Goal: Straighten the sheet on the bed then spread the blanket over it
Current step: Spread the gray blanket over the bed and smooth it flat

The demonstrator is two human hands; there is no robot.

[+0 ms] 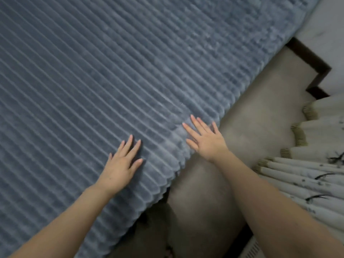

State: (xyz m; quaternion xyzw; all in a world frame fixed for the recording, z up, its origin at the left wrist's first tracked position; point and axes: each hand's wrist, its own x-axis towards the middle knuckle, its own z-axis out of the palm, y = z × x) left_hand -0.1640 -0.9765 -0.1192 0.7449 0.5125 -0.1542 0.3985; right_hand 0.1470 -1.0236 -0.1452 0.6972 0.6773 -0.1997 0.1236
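- Head view shows the blue-grey ribbed blanket (111, 71) lying across the bed and filling most of the picture, from the near left to the far right.
- Its visible edge hangs over the right side of the bed, above the floor (251, 118).
- No sheet shows anywhere; it must lie under the blanket, so whether it was straightened cannot be told.
- I judge the spreading to be largely done. The visible surface is flat, with even ribs and no folds or bunching.
- What seems left is a last smoothing along this edge, and perhaps squaring up parts outside the picture.
- The left hand (121, 164) lies palm down on the blanket just inside the edge. Its grip is released, with straight fingers pressing the pile.
- The right hand (204, 140) lies flat right at the edge, farther away and to the right. Its grip is also released and it grasps nothing.
- The visible edge runs diagonally from near left to far right, and I take the blanket's long axis to follow it, though neither end is in view.
- The ribs run crosswise and end at that edge in a scalloped line.
- A pale pleated curtain (307, 174) hangs at the right, well apart from the bed.
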